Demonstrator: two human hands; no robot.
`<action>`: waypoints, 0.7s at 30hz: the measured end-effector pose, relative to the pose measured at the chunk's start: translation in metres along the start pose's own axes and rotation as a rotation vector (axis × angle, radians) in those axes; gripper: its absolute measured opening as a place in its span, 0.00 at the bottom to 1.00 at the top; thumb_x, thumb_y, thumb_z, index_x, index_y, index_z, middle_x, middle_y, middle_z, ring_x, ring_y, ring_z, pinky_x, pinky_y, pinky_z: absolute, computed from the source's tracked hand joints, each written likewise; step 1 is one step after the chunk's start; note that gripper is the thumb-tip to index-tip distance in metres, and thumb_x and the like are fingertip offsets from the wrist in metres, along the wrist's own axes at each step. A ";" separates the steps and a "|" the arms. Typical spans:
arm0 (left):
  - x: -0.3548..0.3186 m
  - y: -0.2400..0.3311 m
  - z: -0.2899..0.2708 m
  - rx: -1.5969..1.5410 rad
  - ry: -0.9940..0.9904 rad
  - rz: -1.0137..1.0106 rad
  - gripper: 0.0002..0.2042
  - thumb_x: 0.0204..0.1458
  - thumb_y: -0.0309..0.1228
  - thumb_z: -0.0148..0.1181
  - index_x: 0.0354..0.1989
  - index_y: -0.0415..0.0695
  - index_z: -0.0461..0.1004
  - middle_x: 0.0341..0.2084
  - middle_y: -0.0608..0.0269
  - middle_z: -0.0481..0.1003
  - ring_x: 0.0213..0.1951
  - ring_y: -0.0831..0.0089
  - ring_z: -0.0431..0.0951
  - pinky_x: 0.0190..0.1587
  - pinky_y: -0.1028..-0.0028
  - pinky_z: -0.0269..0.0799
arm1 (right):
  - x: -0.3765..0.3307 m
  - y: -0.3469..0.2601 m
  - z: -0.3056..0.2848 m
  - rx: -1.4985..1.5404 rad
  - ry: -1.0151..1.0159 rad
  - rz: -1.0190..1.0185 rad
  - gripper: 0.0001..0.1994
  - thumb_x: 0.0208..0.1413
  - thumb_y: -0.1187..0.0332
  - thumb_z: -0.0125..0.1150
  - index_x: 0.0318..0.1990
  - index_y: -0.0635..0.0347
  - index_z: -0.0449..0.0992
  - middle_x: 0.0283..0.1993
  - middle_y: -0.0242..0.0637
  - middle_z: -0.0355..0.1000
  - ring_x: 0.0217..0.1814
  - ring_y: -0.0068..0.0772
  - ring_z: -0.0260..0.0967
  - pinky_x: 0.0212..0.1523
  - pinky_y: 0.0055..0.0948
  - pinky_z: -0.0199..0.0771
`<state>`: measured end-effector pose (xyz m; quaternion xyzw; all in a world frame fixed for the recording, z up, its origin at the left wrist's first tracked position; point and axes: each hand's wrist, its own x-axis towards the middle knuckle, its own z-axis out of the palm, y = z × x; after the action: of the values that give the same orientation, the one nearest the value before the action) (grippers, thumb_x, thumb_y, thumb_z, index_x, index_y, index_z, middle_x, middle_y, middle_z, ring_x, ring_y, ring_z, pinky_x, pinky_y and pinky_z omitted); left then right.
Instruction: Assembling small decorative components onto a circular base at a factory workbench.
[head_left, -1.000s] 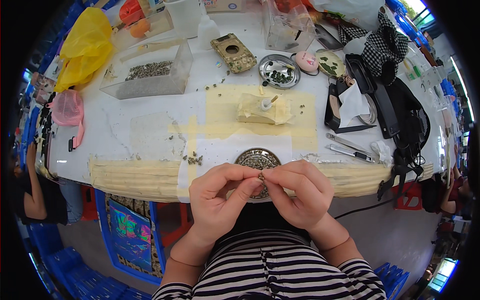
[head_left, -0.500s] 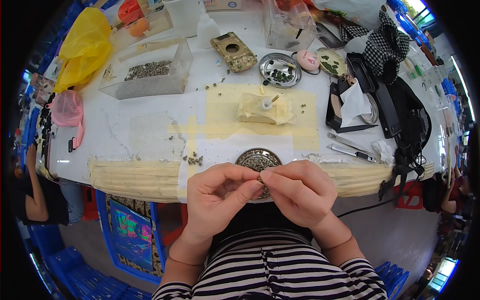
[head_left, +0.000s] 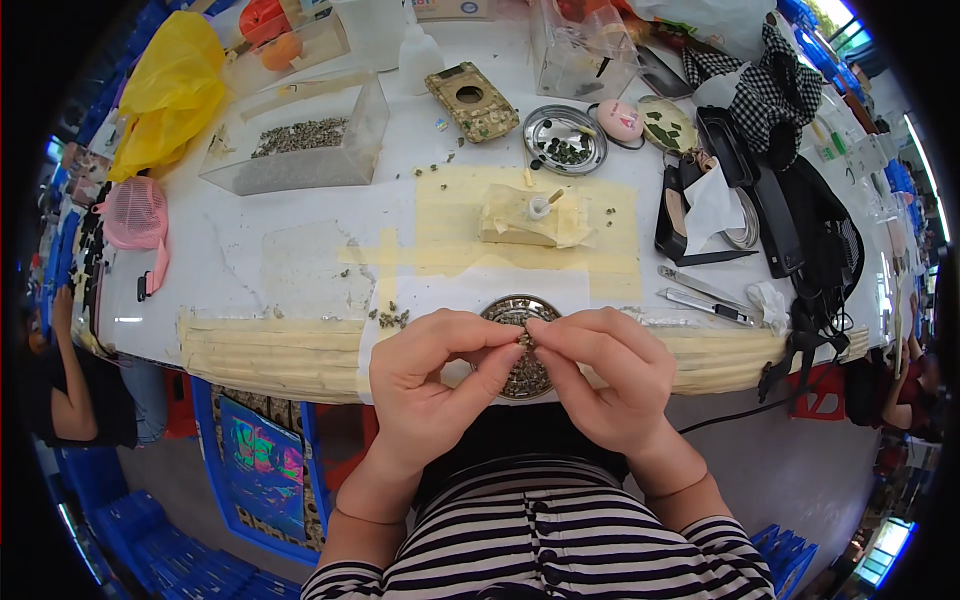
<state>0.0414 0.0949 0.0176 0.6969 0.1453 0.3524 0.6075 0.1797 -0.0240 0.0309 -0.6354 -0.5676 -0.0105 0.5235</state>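
Observation:
Both hands are closed in a pinch over a round metal dish [head_left: 492,310] full of tiny grey-brown parts, at the table's near edge. Between thumb and forefinger my left hand [head_left: 430,380] holds a tiny brownish part [head_left: 524,340]. The fingertips of my right hand [head_left: 612,378] meet the same part from the other side. Its exact shape is too small to make out. Beyond the hands, a taped block [head_left: 515,228] holds a small white pot with a stick in it. Farther back lies a camouflage-coloured model tank hull [head_left: 472,103] with a round hole.
A clear bin [head_left: 290,170] of tiny parts stands at the left, near a yellow bag [head_left: 170,95] and pink mesh basket [head_left: 134,218]. At the back is a metal plate [head_left: 565,140] of green pieces. Tweezers [head_left: 700,285], a cutter knife [head_left: 708,307] and black cases lie right.
My right thumb has shifted down and away from the forefinger, so the tiny part shows more between the fingertips. The view has moved slightly; the objects on the table stay put.

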 end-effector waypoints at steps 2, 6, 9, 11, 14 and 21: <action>0.003 -0.003 0.001 0.075 0.030 0.117 0.10 0.45 0.15 0.68 0.37 0.37 0.82 0.32 0.58 0.79 0.30 0.75 0.78 0.32 0.78 0.73 | 0.003 -0.003 -0.003 0.176 -0.081 0.175 0.09 0.52 0.78 0.66 0.43 0.64 0.81 0.34 0.38 0.76 0.29 0.27 0.73 0.30 0.22 0.74; 0.003 -0.005 0.004 0.177 0.059 0.223 0.12 0.43 0.15 0.70 0.37 0.39 0.82 0.30 0.59 0.79 0.29 0.73 0.78 0.31 0.79 0.72 | -0.001 0.000 -0.006 0.510 -0.160 0.465 0.07 0.57 0.76 0.64 0.43 0.66 0.80 0.35 0.35 0.76 0.30 0.19 0.72 0.31 0.18 0.71; 0.004 -0.001 0.005 0.197 0.052 0.254 0.13 0.42 0.15 0.70 0.38 0.40 0.82 0.29 0.61 0.78 0.29 0.74 0.78 0.31 0.79 0.72 | -0.001 -0.001 -0.007 0.707 -0.178 0.596 0.07 0.59 0.75 0.64 0.42 0.68 0.79 0.35 0.32 0.76 0.32 0.15 0.71 0.32 0.16 0.70; 0.005 0.000 0.005 0.204 0.042 0.280 0.13 0.42 0.15 0.70 0.38 0.40 0.82 0.29 0.61 0.78 0.29 0.74 0.78 0.31 0.79 0.72 | 0.000 -0.002 -0.010 0.789 -0.215 0.676 0.07 0.59 0.75 0.63 0.42 0.69 0.78 0.35 0.30 0.75 0.34 0.13 0.70 0.33 0.15 0.70; 0.004 0.000 0.005 0.187 0.029 0.285 0.13 0.42 0.15 0.70 0.38 0.41 0.82 0.29 0.61 0.78 0.30 0.74 0.78 0.31 0.79 0.72 | 0.001 -0.001 -0.011 0.900 -0.237 0.727 0.06 0.60 0.75 0.63 0.42 0.69 0.76 0.36 0.29 0.74 0.35 0.12 0.70 0.34 0.14 0.70; 0.004 0.000 0.005 0.144 0.021 0.271 0.13 0.42 0.15 0.69 0.38 0.41 0.83 0.30 0.60 0.78 0.30 0.73 0.78 0.31 0.78 0.73 | 0.001 0.001 -0.012 0.988 -0.218 0.723 0.06 0.59 0.77 0.63 0.42 0.69 0.75 0.36 0.30 0.75 0.35 0.12 0.70 0.35 0.14 0.70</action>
<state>0.0476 0.0936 0.0184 0.7482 0.0810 0.4271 0.5012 0.1872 -0.0310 0.0363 -0.4674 -0.3046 0.4964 0.6651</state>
